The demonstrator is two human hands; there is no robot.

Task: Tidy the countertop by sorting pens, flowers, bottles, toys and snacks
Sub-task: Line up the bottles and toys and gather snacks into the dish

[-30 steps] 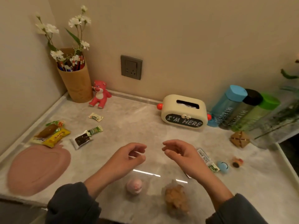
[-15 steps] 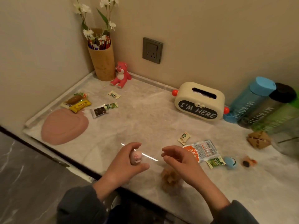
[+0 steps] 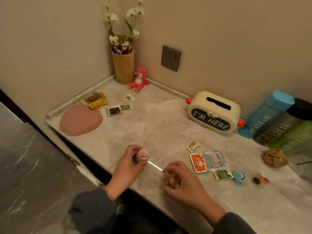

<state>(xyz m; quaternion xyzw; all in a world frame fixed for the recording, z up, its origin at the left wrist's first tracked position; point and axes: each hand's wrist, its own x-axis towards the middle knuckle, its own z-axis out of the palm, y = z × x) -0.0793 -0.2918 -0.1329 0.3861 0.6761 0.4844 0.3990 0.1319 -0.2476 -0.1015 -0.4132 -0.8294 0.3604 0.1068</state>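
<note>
My left hand holds a small pink pig toy above the counter's front edge. My right hand is closed around a wooden puzzle toy that rests on the marble countertop. A pink bear toy sits beside the wooden cup that holds pens and white flowers. Snack packets lie at the left and an orange packet lies right of my hands. Three bottles lean at the far right.
A pink heart-shaped mat lies at the left front. A cream tissue box reading "I'M HERE" stands by the wall. A second wooden puzzle, a blue toy and a small orange toy lie right.
My left hand picked up the pink pig toy and lifted it. My right hand came down and closed on the wooden puzzle toy. The view shifted left and back.
</note>
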